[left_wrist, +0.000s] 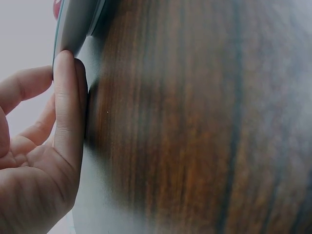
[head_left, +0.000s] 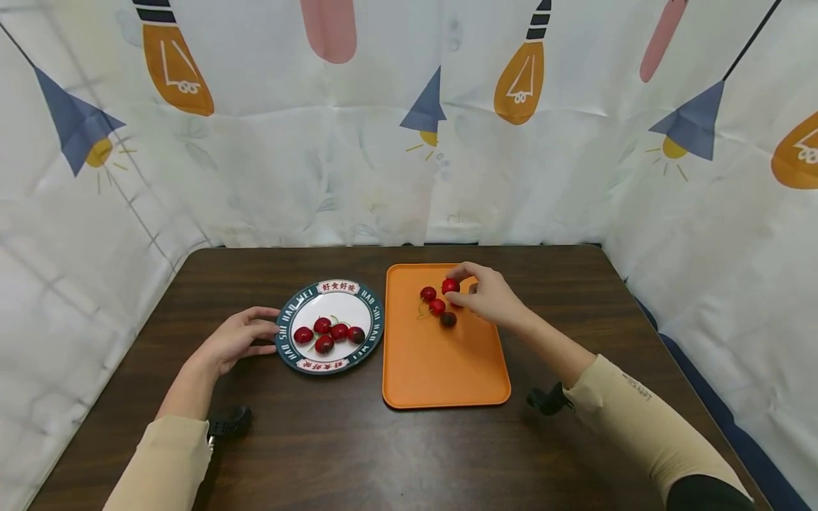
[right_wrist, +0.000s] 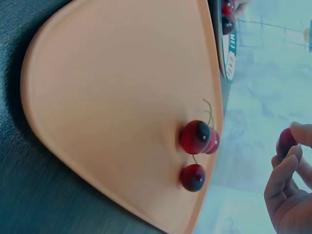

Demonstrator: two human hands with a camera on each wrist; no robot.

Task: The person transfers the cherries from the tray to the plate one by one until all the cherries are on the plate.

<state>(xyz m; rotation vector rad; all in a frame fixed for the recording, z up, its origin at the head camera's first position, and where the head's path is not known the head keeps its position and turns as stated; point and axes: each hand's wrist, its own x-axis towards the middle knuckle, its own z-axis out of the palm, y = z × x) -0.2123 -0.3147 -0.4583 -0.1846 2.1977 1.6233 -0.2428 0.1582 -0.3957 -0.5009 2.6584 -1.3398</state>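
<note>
My right hand [head_left: 488, 294] pinches a dark red cherry [head_left: 450, 286] between thumb and fingers, over the far right part of an orange tray [head_left: 447, 369]. In the right wrist view this cherry [right_wrist: 285, 144] appears raised above the tray surface. Close by on the tray sit several other cherries [head_left: 437, 306], some with green stems. To the left is a round plate [head_left: 295, 358] with a dark green rim and white centre, carrying several cherries [head_left: 324, 344]. Fairly straight fingers of my left hand [head_left: 239, 337] touch its left rim, and one fingertip [left_wrist: 64, 56] overlaps the plate's underside.
Plate and tray stand side by side on a dark wooden table [head_left: 307, 440], with a narrow gap between them. A patterned white curtain [head_left: 383, 177] surrounds the table's back and sides. Black straps with wrist cameras hang below both sleeves [head_left: 639, 419].
</note>
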